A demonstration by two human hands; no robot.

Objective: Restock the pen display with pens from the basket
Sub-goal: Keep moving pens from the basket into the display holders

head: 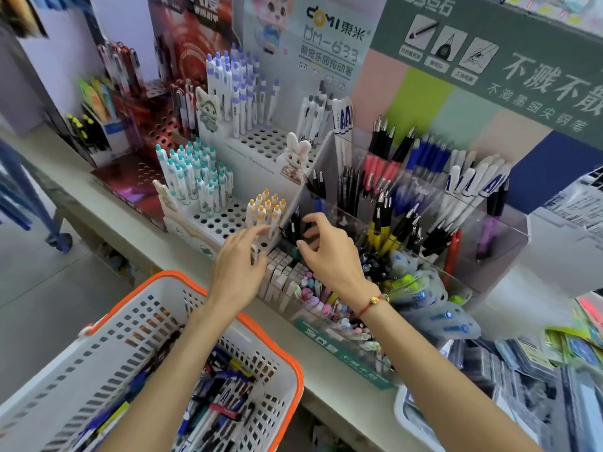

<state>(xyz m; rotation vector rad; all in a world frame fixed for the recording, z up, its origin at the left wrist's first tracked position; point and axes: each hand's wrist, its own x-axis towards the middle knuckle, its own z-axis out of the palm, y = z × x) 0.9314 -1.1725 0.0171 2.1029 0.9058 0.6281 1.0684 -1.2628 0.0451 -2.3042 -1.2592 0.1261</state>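
Right hand [329, 247]: centre of frame, reaching into the front left compartment of the clear acrylic pen display [496, 243]; thumb and fingers curled and close together around the tops of the black pens [293, 228] standing there. Contact looks like a pinch on that cluster; how many pens it holds cannot be told because of blur.
Left hand [239, 261]: just left of the right hand, fingers extended and slightly spread, holding nothing; fingertips [261, 231] lie against the front corner of the white perforated pen stand [225, 220], beside the orange-capped pens [266, 208].
Wrist detail: red cord bracelet with gold bead [375, 301] on the right wrist.
Basket [208, 363]: lower left of frame, white with orange rim, below both forearms; loose mixed pens [225, 399] in blue, black and white lie heaped in its bottom.
Display contents: yellow-and-black pens [383, 233] centre right; pink-grip pens [378, 171] and blue-grip pens [427, 158] in the rear compartments; white pens [470, 181] at right.
Stand contents: teal-capped pens [192, 177] in the middle tier, purple-capped pens [238, 93] in the upper tier.
Front row: pastel pens [318, 295] under the right wrist.
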